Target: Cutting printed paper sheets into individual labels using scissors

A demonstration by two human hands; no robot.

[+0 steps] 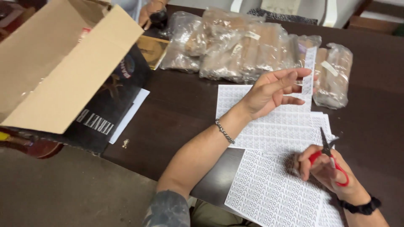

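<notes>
Paper strip (308,71) pinched upright in left hand (269,90), freshly cut from printed sheets (269,189). Red-handled scissors (330,157) gripped in right hand (326,168), blades apart. Probably calls for setting strip aside, then realigning blades.

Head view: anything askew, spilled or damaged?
Nothing spilled or damaged. The printed sheets lie fanned and overlapping, not squared. The cardboard box sits tilted with flaps open. A small metal bit lies loose on the table. Left hand holds a cut strip; right hand holds scissors.
</notes>
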